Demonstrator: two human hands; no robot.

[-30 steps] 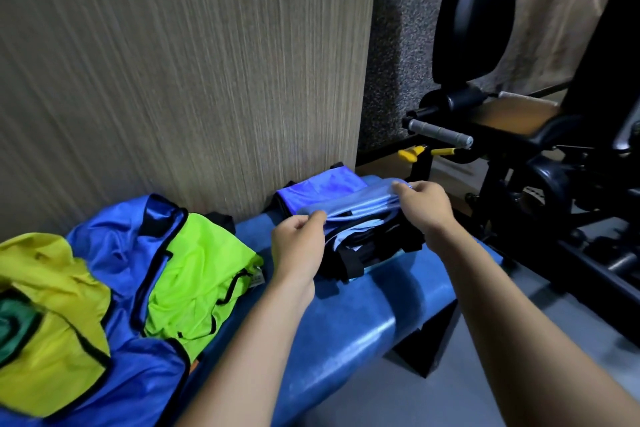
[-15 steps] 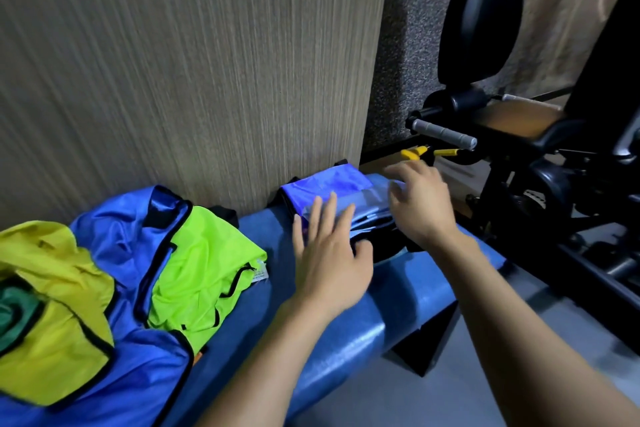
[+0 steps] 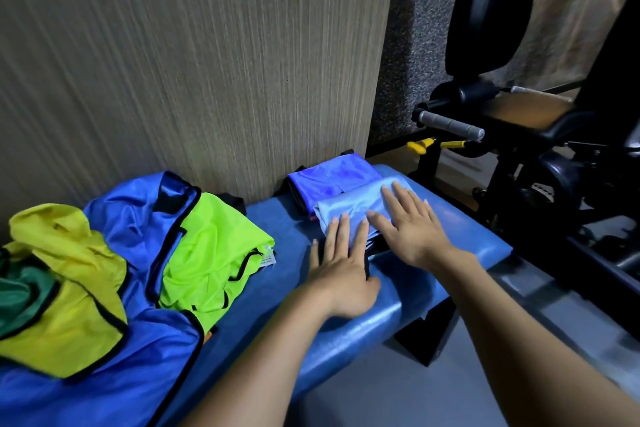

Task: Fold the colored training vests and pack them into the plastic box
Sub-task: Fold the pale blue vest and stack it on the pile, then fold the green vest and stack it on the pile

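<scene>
A folded light blue vest [image 3: 349,206] lies on the blue padded bench [image 3: 450,229], on top of a folded darker blue vest [image 3: 329,180] next to the wall. My left hand [image 3: 341,263] presses flat on the near left corner of the light blue vest, fingers straight. Flat on its right half lies my right hand [image 3: 408,225], fingers spread. To the left lie loose vests: a neon green one [image 3: 211,250], a royal blue one [image 3: 138,215], a yellow one [image 3: 65,288] and a dark green one [image 3: 20,298]. No plastic box is in view.
A wood-grain wall panel [image 3: 194,62] rises right behind the bench. A black exercise machine [image 3: 519,135] with a grey handle and yellow lever stands to the right, close to the bench's end. Grey floor [image 3: 398,392] lies below the bench's front edge.
A second ago both hands pinched the light blue vest's edges and lifted them. They have since laid it down and flattened out on top of it, the right hand sliding onto its right half.
</scene>
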